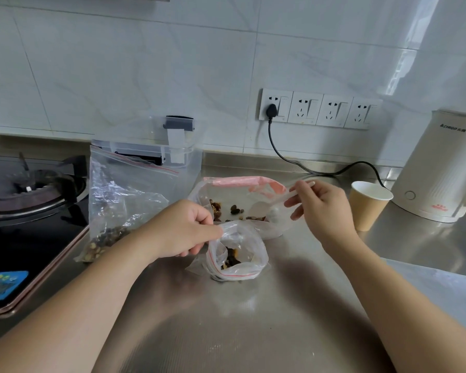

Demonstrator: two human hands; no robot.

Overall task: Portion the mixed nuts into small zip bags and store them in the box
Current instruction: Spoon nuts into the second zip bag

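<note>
My left hand pinches the rim of a small zip bag with a red seal line, holding its mouth open on the steel counter; a few nuts lie inside. My right hand grips the handle of a white plastic spoon, whose bowl sits inside a larger clear bag with a pink top edge that holds scattered mixed nuts. A clear plastic box with a grey latch stands behind, at the wall. In front of it leans another zip bag with nuts at its bottom.
A gas stove fills the left side. A paper cup stands right of my right hand, with a white kettle behind it, its black cord running to the wall sockets. The steel counter stretches toward me.
</note>
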